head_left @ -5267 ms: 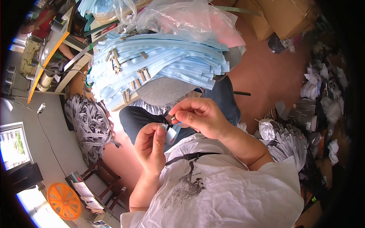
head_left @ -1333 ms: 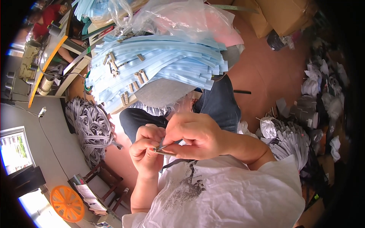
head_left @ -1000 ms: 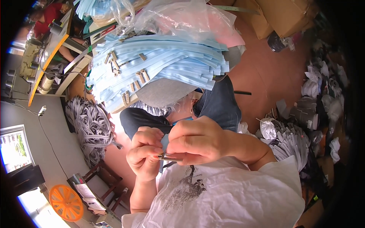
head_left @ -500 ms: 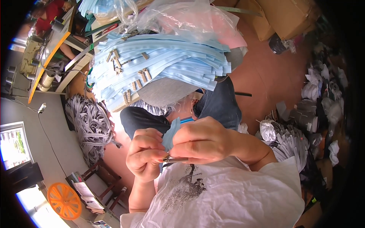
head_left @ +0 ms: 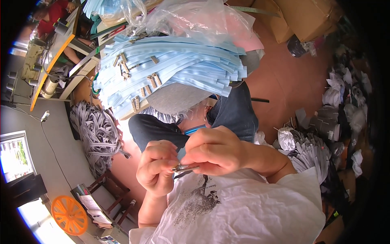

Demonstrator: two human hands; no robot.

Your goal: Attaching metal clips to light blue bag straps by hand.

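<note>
Close in front of my chest, my left hand [head_left: 158, 166] and my right hand [head_left: 215, 150] meet with fingers pinched. Between the fingertips is a slim, shiny metal piece [head_left: 185, 167], like a zipper slider with a long pull; the fingers partly cover it. A bit of light blue zipper tape [head_left: 181, 153] shows between the two hands, most of it hidden. Beyond my hands, a thick pile of light blue zipper tapes [head_left: 183, 61] lies across a grey-topped work surface [head_left: 174, 97]. Several short metal pieces [head_left: 152, 81] rest on the pile.
Clear plastic [head_left: 191, 20] covers the far side of the pile. Grey strips [head_left: 95, 134] heap on the floor at left, more [head_left: 308, 150] at right. Cardboard boxes [head_left: 300, 16] stand far right. A sewing table [head_left: 57, 53], with a person in red [head_left: 53, 16] behind, is far left.
The metal piece has tilted and its end shows more between my fingertips. Less of the blue tape shows above it. My hands have shifted only slightly.
</note>
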